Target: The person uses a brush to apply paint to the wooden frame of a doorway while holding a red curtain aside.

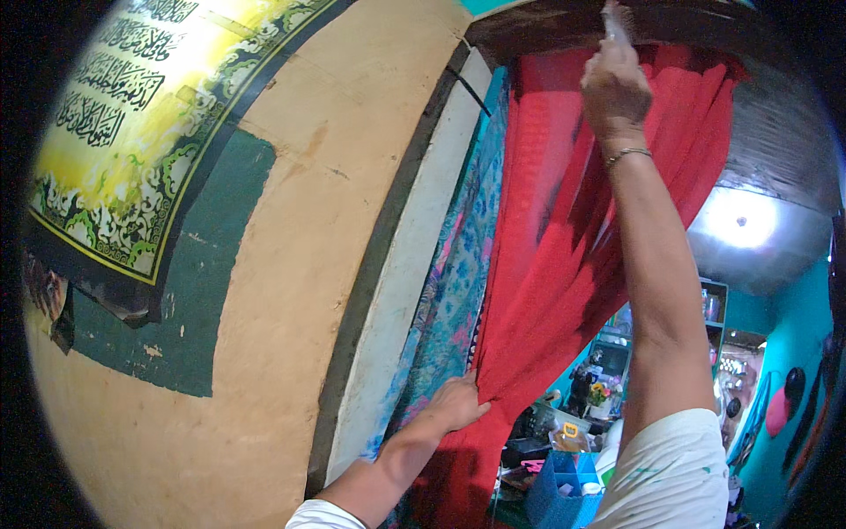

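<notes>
Right hand (614,86) is up high, clenched around a small brush (617,19) with pale bristles, the bristle end pressed against the dark wooden beam (546,22) over the doorway. A thin metal bracelet (627,156) sits on that wrist, and the forearm runs straight down to a white paint-flecked sleeve (670,476) at the lower edge. The brush handle is buried in the fist, so its shape is hard to make out.

Left hand (456,404) is low, pinching a gathered fold of the red fabric curtain (564,256), pulling it toward the door frame. The curtain hangs from just under the beam, directly below the right hand, and sweeps down to the left hand. Just beside it on the left hangs a blue patterned cloth (458,282), partly tucked behind the red one.

Further left, a tan plastered wall (291,264) carries a yellow framed calligraphy panel (150,123), cut off by the picture's rim. Through the opening, a blue plastic basket (557,494) and cluttered shelves show, too small to read clearly.
</notes>
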### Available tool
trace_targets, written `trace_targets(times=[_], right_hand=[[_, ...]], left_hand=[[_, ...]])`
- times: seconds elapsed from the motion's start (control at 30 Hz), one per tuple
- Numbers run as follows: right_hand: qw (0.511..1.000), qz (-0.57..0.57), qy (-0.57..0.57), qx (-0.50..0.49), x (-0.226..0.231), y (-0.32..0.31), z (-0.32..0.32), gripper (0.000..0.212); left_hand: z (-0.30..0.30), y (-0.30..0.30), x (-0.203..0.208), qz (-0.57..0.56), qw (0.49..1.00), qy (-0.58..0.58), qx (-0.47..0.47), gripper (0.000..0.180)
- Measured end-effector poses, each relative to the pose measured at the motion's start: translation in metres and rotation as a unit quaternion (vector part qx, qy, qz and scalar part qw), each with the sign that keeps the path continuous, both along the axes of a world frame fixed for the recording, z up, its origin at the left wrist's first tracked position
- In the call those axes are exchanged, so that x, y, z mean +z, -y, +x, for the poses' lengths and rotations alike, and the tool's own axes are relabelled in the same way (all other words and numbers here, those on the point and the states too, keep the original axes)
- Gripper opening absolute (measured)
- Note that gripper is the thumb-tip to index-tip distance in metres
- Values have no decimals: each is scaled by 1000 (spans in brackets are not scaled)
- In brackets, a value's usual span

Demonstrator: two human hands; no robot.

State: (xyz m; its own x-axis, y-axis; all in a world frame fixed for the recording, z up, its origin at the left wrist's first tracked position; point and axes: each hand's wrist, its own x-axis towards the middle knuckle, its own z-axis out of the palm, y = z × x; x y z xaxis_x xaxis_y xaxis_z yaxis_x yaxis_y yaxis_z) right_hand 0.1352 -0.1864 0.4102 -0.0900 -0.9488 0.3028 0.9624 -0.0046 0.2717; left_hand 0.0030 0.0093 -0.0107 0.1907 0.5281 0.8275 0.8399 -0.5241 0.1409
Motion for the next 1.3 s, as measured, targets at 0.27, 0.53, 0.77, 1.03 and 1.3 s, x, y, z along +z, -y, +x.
trace_targets(times=[0.27, 0.53, 0.77, 1.03, 1.3], right_hand=[[975, -90, 204, -16, -7, -40, -101, 5], [950, -118, 288, 18, 2, -41, -114, 16], [966, -55, 237, 90, -1, -15, -46, 15], [949, -162, 263, 62, -9, -19, -76, 17], [963, -122, 230, 67, 17, 14, -15, 18]], left_hand=[[0, 3, 3, -9, 997, -49, 57, 72], [0, -11, -4, 40, 999, -10, 17, 65], [7, -6, -2, 10, 999, 32, 12, 66], [-1, -21, -10, 43, 999, -1, 19, 68], [1, -11, -8, 18, 999, 23, 25, 67]])
